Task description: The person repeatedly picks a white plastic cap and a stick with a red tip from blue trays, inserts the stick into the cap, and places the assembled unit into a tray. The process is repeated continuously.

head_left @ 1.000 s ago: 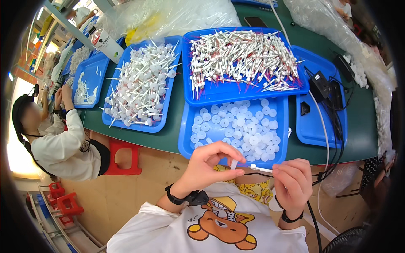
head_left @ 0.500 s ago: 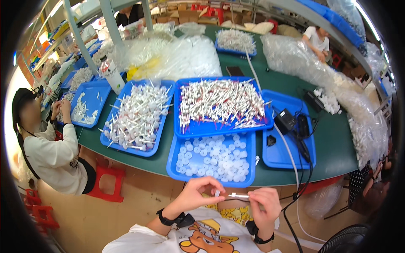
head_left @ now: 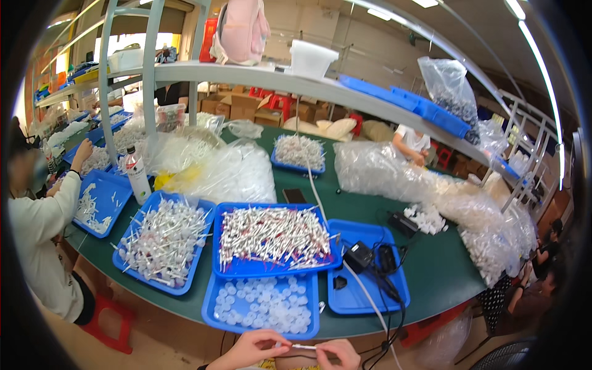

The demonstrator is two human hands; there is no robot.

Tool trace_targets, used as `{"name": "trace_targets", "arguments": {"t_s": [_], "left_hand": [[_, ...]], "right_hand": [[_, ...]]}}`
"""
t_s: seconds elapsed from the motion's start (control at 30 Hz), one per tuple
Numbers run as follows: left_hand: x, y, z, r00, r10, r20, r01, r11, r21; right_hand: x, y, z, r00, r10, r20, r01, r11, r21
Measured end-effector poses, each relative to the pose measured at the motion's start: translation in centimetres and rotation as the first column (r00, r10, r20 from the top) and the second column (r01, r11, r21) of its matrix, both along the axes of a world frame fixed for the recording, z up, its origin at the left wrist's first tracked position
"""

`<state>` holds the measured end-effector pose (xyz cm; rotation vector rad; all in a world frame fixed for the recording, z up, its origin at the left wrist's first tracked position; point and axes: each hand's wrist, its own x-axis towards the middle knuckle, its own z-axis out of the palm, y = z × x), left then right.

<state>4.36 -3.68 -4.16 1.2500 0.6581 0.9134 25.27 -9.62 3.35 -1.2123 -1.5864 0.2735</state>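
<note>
Low in the view, at the front of the table, my left hand [head_left: 254, 349] pinches a small translucent white disc [head_left: 278, 345] between thumb and fingertips. My right hand [head_left: 339, 354] grips a thin white stick [head_left: 304, 347] by its right end. The stick lies nearly level, its left tip at my left fingertips; whether it sits inside the disc I cannot tell. Just beyond my hands, a blue tray [head_left: 208, 313] contains many similar translucent discs. Partly over it rests another blue tray [head_left: 338, 254], heaped with thin white sticks that show some red.
A blue tray [head_left: 118, 261] of sticks with discs attached stands left, beside a bottle [head_left: 137, 176]. At right, a blue tray [head_left: 336, 303] bears black adapters and cables. Plastic bags [head_left: 240, 172] lie behind. A shelf beam [head_left: 246, 74] crosses above. A co-worker [head_left: 43, 246] sits left.
The view has tilted up and swung right, so my hands appear lower. The stick in my right hand has come to my left fingertips. The left co-worker's hand has risen.
</note>
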Motion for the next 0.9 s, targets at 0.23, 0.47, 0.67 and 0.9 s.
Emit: {"name": "trace_targets", "arguments": {"t_s": [0.23, 0.47, 0.67, 0.9], "left_hand": [[-0.1, -0.7, 3.0, 0.984, 0.1, -0.144, -0.097, 0.995, 0.032], [0.3, -0.5, 5.2, 0.958, 0.198, -0.209, -0.161, 0.97, 0.184], [0.0, -0.8, 5.2, 0.975, 0.194, -0.107, -0.175, 0.971, 0.165], [-1.7, -1.5, 4.7, 0.97, 0.151, 0.191, -0.109, 0.972, -0.21]], "right_hand": [[0.0, 0.2, -1.7, 0.994, 0.105, -0.016, -0.106, 0.988, -0.117], [0.1, 1.9, -0.6, 0.929, 0.159, 0.333, -0.163, 0.986, -0.015], [-1.0, 1.7, -1.5, 0.979, 0.195, 0.066, -0.187, 0.976, -0.109], [-2.4, 3.1, -1.1, 0.945, 0.305, 0.115, -0.306, 0.952, -0.003]]}}
